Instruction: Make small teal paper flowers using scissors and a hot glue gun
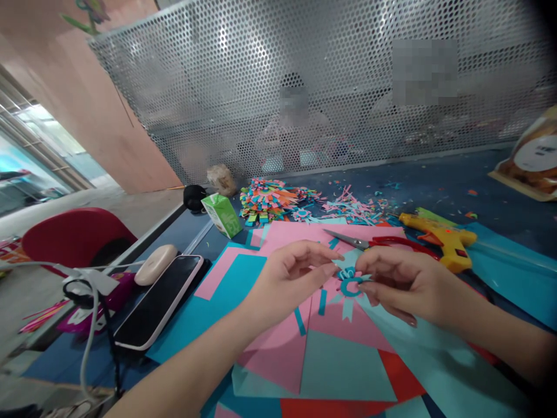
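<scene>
My left hand [292,275] and my right hand [398,283] meet over a spread of coloured paper sheets [331,348]. Between their fingertips sits a small teal paper piece [350,283] with a curled ring and cut fringes. Both hands pinch it, thumbs against forefingers. Red-handled scissors [374,242] lie just behind my right hand, blades pointing left. A yellow glue gun [444,239] rests beyond them on the right.
A phone [161,299] and a white oval case [155,264] lie at the left, with a cable [89,337] nearby. A green carton [223,215] and a heap of paper scraps [270,200] sit before a perforated metal screen [304,87]. A bag [533,157] is far right.
</scene>
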`<action>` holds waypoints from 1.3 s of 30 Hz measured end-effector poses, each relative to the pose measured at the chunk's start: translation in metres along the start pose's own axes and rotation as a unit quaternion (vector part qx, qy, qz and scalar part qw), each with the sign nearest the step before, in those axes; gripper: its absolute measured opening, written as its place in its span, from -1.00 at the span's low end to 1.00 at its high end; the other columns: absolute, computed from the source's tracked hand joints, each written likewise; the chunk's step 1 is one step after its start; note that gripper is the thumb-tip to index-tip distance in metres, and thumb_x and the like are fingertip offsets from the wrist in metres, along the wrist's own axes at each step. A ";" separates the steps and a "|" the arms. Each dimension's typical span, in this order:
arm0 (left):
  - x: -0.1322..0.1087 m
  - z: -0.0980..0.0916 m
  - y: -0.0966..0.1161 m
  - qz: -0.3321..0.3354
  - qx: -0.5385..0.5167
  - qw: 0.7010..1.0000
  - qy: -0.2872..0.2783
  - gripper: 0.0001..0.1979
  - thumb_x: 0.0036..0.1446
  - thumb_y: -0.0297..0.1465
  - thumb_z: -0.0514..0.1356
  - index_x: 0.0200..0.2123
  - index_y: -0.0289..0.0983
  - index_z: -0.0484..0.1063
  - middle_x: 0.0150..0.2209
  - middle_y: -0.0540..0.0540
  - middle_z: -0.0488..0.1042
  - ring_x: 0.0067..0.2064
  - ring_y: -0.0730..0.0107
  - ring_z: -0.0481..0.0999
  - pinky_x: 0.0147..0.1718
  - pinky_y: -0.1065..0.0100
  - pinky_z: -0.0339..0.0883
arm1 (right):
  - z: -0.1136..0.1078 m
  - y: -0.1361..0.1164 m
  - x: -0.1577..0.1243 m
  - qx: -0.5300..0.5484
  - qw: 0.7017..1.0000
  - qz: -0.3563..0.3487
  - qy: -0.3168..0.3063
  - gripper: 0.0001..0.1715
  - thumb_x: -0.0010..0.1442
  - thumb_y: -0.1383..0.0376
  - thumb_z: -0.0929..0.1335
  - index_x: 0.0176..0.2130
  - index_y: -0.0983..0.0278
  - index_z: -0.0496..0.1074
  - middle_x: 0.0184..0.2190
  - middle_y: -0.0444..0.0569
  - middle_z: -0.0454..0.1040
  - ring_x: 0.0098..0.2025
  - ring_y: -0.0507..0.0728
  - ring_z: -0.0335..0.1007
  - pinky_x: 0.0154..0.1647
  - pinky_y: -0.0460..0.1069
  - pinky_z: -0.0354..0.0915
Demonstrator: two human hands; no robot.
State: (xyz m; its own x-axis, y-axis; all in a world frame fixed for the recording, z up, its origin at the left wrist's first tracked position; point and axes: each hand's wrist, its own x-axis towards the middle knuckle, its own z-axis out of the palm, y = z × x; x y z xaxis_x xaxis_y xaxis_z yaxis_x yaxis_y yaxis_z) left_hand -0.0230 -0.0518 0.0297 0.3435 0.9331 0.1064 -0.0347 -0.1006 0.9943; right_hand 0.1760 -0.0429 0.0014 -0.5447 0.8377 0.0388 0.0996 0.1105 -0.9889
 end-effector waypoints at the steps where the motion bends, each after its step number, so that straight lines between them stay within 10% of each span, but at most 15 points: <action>1: 0.000 0.000 0.000 -0.006 0.002 1.000 0.005 -0.88 0.01 -0.46 0.22 -0.31 -0.34 0.43 -0.39 -0.04 0.44 -0.41 0.57 0.40 -0.42 0.50 0.30 | -0.001 0.000 0.000 0.001 1.000 -0.004 0.002 -0.80 0.09 0.23 0.35 -0.28 0.25 0.26 -0.57 -0.20 0.35 -0.79 -0.16 0.05 -0.82 -0.21 0.01; 39: 0.002 0.001 -0.003 -0.054 0.010 0.998 0.018 -0.69 -0.07 -0.39 0.27 -0.18 -0.29 0.45 -0.41 -0.05 0.45 -0.35 0.47 0.42 -0.37 0.45 0.27 | 0.001 -0.001 0.001 0.012 1.000 -0.002 -0.006 -0.86 0.09 0.29 0.34 -0.32 0.25 0.26 -0.63 -0.26 0.29 -0.79 -0.14 0.11 -0.83 -0.23 0.05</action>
State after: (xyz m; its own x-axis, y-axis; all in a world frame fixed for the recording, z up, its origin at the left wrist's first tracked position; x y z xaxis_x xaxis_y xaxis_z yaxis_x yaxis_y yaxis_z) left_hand -0.0215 -0.0495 0.0270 0.3099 0.9508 -0.0006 0.0193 -0.0057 0.9998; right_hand 0.1741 -0.0424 0.0022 -0.5553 0.8306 0.0419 0.0765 0.1012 -0.9919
